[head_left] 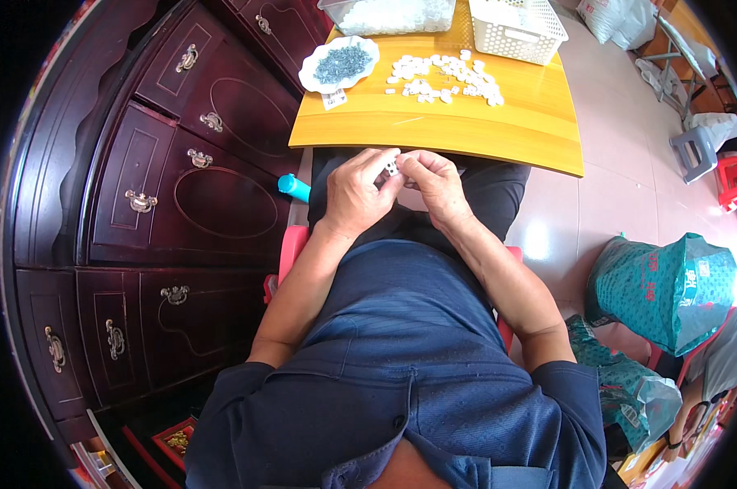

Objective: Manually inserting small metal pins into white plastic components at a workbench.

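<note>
Just in front of the table's near edge, my left hand (358,189) pinches a small white plastic piece with dark holes (391,168). My right hand (435,186) meets it from the other side, its thumb and forefinger closed at the piece's upper right; whether they grip the piece or something tiny is hidden. Beyond my hands, many similar white plastic pieces (446,77) lie scattered on the yellow wooden table (466,130). A white scalloped dish (307,75) at the table's far left holds a heap of small grey metal screws or pins (342,63).
At the table's back stand a clear bin (393,18) of white parts and a white perforated basket (519,41). Dark wooden cabinets (213,187) line the left. A turquoise bottle (293,187) is beside my leg. Teal sacks (657,281) and another person's arm (690,416) are at right.
</note>
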`<action>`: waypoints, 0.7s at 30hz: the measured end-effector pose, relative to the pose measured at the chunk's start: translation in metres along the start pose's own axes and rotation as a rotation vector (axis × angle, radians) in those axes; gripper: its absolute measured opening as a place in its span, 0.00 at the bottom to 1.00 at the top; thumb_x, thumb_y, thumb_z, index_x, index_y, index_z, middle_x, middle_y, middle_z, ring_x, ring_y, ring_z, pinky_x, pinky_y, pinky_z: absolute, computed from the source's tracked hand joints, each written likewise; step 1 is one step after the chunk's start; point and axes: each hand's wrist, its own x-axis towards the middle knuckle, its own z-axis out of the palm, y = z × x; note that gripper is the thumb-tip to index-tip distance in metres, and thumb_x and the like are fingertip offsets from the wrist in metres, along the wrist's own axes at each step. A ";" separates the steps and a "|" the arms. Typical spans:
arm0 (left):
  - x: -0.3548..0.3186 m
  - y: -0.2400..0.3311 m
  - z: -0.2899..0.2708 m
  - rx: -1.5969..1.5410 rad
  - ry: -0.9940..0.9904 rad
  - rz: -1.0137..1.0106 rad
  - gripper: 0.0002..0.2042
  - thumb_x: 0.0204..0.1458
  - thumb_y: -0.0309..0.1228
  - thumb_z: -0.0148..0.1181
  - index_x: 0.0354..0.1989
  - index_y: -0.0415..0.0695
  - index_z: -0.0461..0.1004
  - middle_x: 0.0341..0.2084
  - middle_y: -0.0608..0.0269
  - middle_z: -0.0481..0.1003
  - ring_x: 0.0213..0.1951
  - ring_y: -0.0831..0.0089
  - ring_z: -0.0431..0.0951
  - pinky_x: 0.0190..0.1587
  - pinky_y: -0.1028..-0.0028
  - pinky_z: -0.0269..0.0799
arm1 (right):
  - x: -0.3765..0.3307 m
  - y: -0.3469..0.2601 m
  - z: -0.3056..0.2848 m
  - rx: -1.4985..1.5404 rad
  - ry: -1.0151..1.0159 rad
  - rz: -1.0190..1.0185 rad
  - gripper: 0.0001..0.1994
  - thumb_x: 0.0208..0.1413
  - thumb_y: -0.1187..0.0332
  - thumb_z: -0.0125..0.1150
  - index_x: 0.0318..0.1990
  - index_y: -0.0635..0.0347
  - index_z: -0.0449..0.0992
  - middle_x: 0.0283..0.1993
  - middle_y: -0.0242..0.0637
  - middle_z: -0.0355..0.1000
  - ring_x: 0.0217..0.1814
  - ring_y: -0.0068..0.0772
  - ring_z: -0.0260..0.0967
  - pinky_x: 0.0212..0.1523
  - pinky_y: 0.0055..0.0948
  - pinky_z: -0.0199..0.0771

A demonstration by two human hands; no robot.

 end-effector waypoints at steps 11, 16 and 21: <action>-0.001 -0.002 -0.003 0.048 0.016 0.063 0.13 0.47 0.25 0.66 0.43 0.41 0.79 0.35 0.56 0.81 0.36 0.56 0.82 0.37 0.66 0.77 | -0.003 -0.001 0.005 0.024 0.001 -0.007 0.08 0.63 0.68 0.61 0.36 0.63 0.81 0.32 0.32 0.78 0.30 0.17 0.68 0.32 0.19 0.66; 0.000 -0.002 -0.004 0.040 0.002 0.073 0.14 0.46 0.22 0.65 0.44 0.39 0.79 0.34 0.53 0.80 0.35 0.55 0.82 0.37 0.66 0.77 | -0.004 0.001 0.005 0.069 -0.002 -0.022 0.07 0.63 0.70 0.61 0.36 0.63 0.80 0.34 0.33 0.78 0.35 0.21 0.72 0.41 0.23 0.72; -0.002 -0.006 -0.001 0.041 0.010 0.097 0.13 0.47 0.22 0.65 0.43 0.39 0.79 0.33 0.53 0.80 0.33 0.56 0.82 0.36 0.67 0.77 | -0.005 0.003 0.005 0.090 0.042 0.004 0.06 0.62 0.71 0.62 0.35 0.63 0.81 0.33 0.32 0.78 0.34 0.20 0.71 0.41 0.22 0.72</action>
